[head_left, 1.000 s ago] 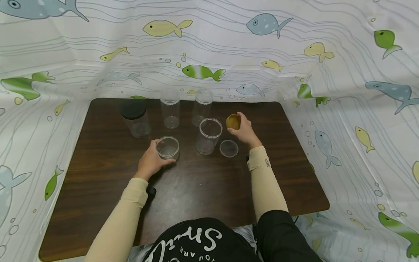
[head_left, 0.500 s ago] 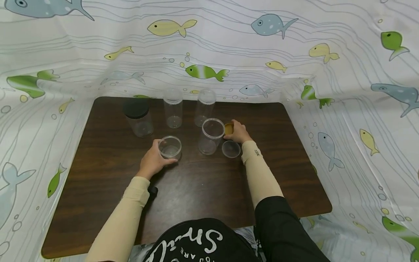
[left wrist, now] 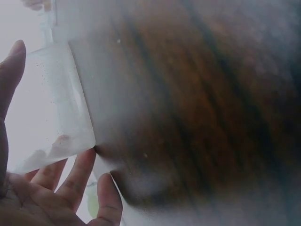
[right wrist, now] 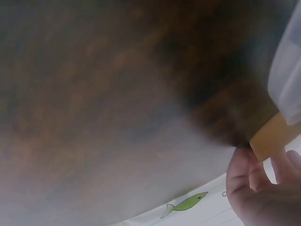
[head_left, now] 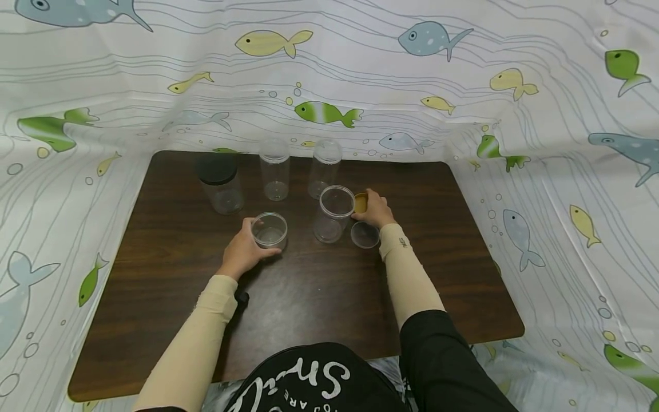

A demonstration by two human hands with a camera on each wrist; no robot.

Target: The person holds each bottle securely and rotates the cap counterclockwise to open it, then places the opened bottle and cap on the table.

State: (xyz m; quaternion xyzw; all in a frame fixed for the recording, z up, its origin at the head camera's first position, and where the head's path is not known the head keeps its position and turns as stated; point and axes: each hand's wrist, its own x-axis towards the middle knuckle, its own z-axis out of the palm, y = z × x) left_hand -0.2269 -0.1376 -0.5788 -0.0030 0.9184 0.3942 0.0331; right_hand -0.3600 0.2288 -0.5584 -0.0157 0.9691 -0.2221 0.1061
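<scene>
In the head view my left hand [head_left: 243,250] holds a short, wide clear jar [head_left: 270,233] by its left side, thumb at the front. The left wrist view shows the see-through jar wall [left wrist: 51,99] between thumb and fingers. My right hand [head_left: 377,210] grips a small, round, yellow-brown cup-like piece [head_left: 361,202], partly covered by the fingers. It stands right at the side of a tall clear jar [head_left: 329,228] with an open top. Its tan side [right wrist: 273,139] also shows in the right wrist view. A clear round disc, like a lid, [head_left: 364,236] lies just before the right hand.
At the back left stands a clear jar with a black lid [head_left: 217,170]. Two tall clear jars, one left [head_left: 276,180] and one right [head_left: 323,174], stand along the back of the brown wooden table [head_left: 309,320]. A fish-patterned sheet [head_left: 329,74] surrounds the table.
My right hand has brought the yellow-brown piece left and nearer, from apart on the right to beside the tall open jar. The left hand keeps its hold on the short jar.
</scene>
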